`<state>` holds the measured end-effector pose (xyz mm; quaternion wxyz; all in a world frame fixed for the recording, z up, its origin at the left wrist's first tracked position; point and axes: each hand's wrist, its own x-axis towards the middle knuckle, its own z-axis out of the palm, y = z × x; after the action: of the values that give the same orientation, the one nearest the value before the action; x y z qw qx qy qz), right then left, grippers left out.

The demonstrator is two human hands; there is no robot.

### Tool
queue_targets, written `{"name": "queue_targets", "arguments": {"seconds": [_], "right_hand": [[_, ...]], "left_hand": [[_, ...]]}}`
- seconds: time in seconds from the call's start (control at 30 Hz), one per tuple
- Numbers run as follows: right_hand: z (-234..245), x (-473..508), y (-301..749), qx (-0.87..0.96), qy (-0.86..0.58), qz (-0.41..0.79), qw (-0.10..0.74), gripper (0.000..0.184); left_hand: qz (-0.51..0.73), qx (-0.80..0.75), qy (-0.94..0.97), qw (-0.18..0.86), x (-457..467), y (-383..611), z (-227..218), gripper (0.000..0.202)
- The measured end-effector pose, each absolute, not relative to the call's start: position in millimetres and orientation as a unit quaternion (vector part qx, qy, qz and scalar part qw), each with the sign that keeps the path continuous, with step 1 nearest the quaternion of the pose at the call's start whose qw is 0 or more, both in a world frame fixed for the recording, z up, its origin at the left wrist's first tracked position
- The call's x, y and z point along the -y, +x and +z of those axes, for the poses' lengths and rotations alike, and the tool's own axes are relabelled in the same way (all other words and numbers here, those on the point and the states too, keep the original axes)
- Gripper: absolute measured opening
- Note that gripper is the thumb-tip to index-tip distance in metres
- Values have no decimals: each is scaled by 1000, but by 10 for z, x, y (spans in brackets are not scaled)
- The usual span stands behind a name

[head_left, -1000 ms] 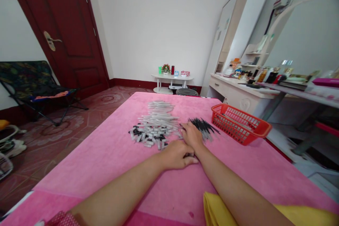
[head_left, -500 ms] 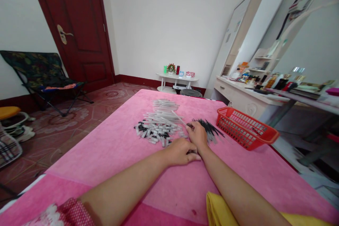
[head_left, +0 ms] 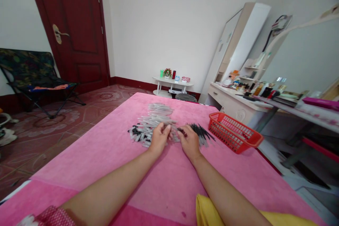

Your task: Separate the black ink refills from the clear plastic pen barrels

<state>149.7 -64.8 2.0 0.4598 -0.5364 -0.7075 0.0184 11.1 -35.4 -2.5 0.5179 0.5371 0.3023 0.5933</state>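
My left hand (head_left: pixel 159 138) is closed, thumb and fingers pressed together at the right side of a heap of clear and black pen caps (head_left: pixel 141 135). What it holds, if anything, is too small to make out. Facing it, my right hand (head_left: pixel 189 142) pinches something small and dark at its fingertips, its kind unclear. Behind my left hand lies a stack of whitish pen barrels (head_left: pixel 157 113). Just right of my right hand spreads a bunch of thin black-and-clear pen refills (head_left: pixel 202 133).
A red plastic basket (head_left: pixel 235 134) stands at the right edge of the pink-covered table (head_left: pixel 92 155). Yellow cloth (head_left: pixel 208 212) lies under my right forearm. Beyond are a dressing table (head_left: pixel 235 104), a low white stand (head_left: pixel 173 83) and a folding chair (head_left: pixel 39 77).
My left hand has lifted from beside the right wrist and moved left and forward to the caps. The whitish barrel by my right fingertips no longer shows there. The view has shifted slightly.
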Motion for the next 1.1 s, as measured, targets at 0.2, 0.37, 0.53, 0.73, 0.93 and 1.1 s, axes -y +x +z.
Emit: {"name": "queue_targets", "arguments": {"seconds": [0.2,0.37,0.53,0.73,0.93,1.1], "right_hand": [[14,586,1770,633,-639,-74,430,24],[-43,508,2095,602,-741,-133,267,21],[3,533,2082,609,-755,-165,178,30],[46,570,1926,620,-751,-188,127,32],[-12,529,1905,606,-762,-201,108,28],[-7,530,1912,606,-766,-190,98,21]], "left_hand": [[625,-311,491,521,288,77,-46,30],[622,-306,484,534,274,77,-58,29],[628,-311,479,529,325,76,-7,30],[633,-307,484,520,316,56,31,32],[640,-298,489,513,148,-65,102,34],[633,-273,438,577,51,-189,109,38]]}}
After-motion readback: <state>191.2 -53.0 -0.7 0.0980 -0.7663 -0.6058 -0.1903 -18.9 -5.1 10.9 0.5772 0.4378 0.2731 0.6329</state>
